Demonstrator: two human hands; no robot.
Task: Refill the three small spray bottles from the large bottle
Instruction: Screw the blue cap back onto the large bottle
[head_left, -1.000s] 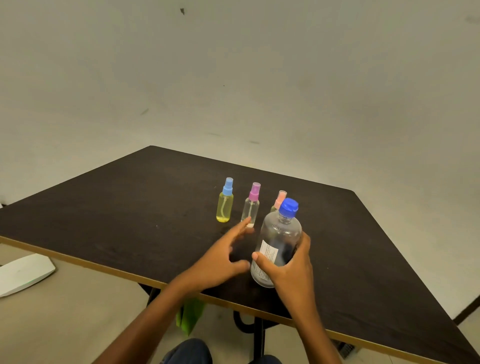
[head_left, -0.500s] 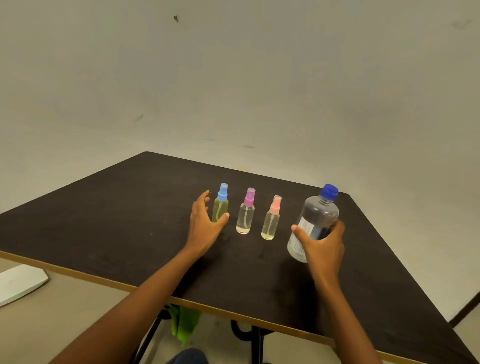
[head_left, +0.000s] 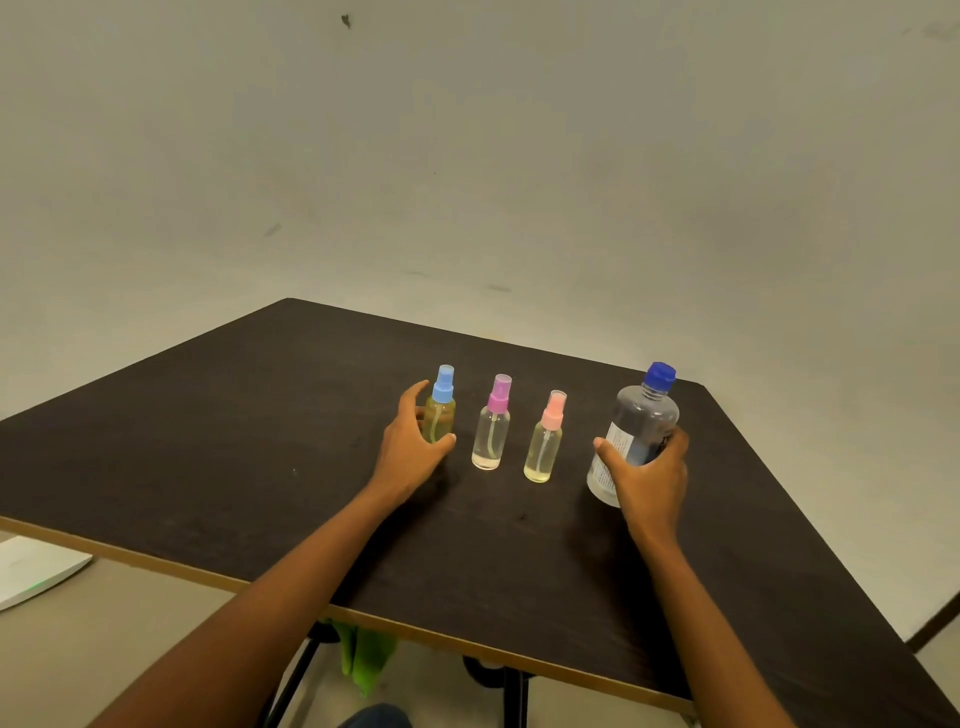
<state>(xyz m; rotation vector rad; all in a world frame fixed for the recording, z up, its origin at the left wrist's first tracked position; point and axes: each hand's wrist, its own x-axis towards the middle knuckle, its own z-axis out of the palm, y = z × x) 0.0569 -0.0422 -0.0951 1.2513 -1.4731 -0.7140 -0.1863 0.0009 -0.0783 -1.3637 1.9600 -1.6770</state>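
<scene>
Three small spray bottles stand in a row on the dark table (head_left: 208, 441). The left one (head_left: 441, 410) has a blue cap and yellowish body, and my left hand (head_left: 410, 452) wraps around it from the left. The middle bottle (head_left: 492, 423) has a purple cap and a little clear liquid at the bottom. A pink-capped bottle (head_left: 545, 441) with pale yellow liquid stands to its right. Furthest right is the large clear bottle (head_left: 641, 415) with a blue screw cap and a white label, tilted slightly, gripped by my right hand (head_left: 649, 473) around its lower half.
The table's front edge (head_left: 156, 558) has a light wooden trim. A green cloth (head_left: 363, 660) hangs below it near the table legs. A white flat object (head_left: 36, 571) lies on the floor at the left. A plain wall stands behind.
My right hand carried the large bottle from the table's front to the right end of the row. My left hand moved left and closed around the blue-capped spray bottle.
</scene>
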